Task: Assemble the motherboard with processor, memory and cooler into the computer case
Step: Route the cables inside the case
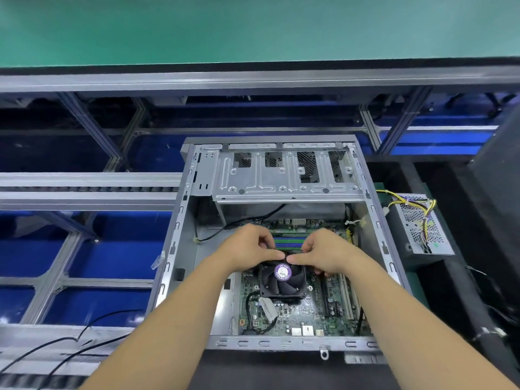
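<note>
An open grey computer case [180, 237] lies on the bench with a green motherboard [306, 313] inside it. A black cooler fan [284, 282] with a purple round label sits on the board. Behind it are blue and green memory slots [289, 241]. My left hand [250, 249] and my right hand [326, 253] meet over the far edge of the cooler, fingers curled and thumbs touching near its rim. What the fingertips pinch is hidden.
A metal drive cage [281, 175] spans the far end of the case. A power supply [422, 223] with yellow and black wires lies to the right. Black cables [84, 342] trail at the lower left. Aluminium conveyor rails [84, 190] run on the left.
</note>
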